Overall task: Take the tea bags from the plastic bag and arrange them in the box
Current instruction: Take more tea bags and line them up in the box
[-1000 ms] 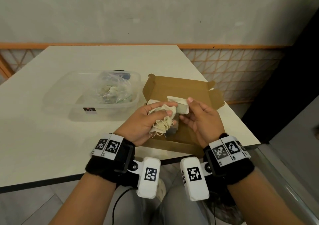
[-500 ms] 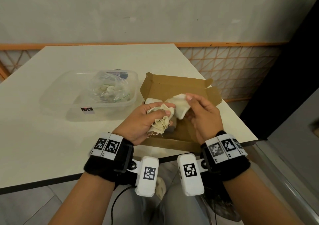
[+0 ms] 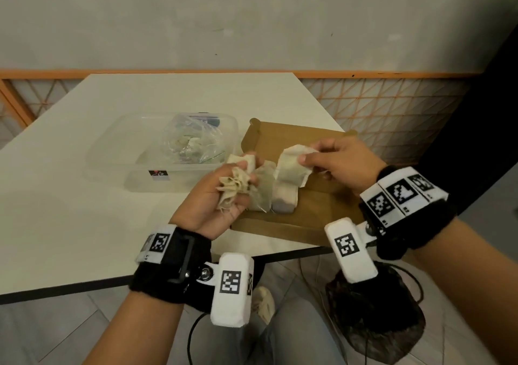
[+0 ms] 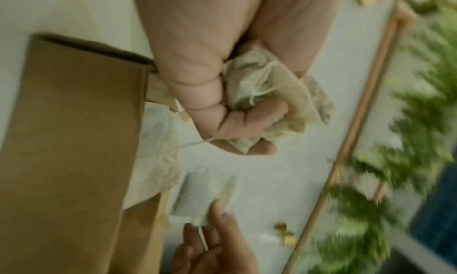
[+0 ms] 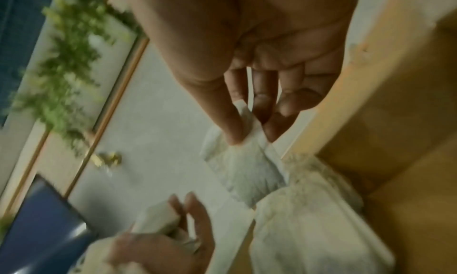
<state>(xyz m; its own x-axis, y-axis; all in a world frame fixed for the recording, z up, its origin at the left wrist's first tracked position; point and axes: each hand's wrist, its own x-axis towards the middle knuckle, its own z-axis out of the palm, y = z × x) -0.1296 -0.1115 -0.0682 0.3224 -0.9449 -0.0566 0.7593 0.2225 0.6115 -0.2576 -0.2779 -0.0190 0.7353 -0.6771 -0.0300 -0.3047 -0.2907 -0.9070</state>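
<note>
White table (image 3: pixel 70 196) holds a tub (image 3: pixel 112 151) with the plastic bag (image 3: pixel 193 143); beside it, the left hand (image 3: pixel 224 193) still clenches a wad of tea bags (image 3: pixel 234 182), while the right hand (image 3: pixel 342 163) has pulled one bag (image 3: pixel 291 168) free, pinched over the box (image 3: pixel 316 210), ready for placing.

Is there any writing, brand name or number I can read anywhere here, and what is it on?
No readable words or numbers.
Sticker on the clear plastic tub: dark print, too small and blurred to read.
Square black-and-white code markers on the wrist bands and camera housings: patterns only, no letters.
Tea bags and cardboard box: no print visible.
</note>
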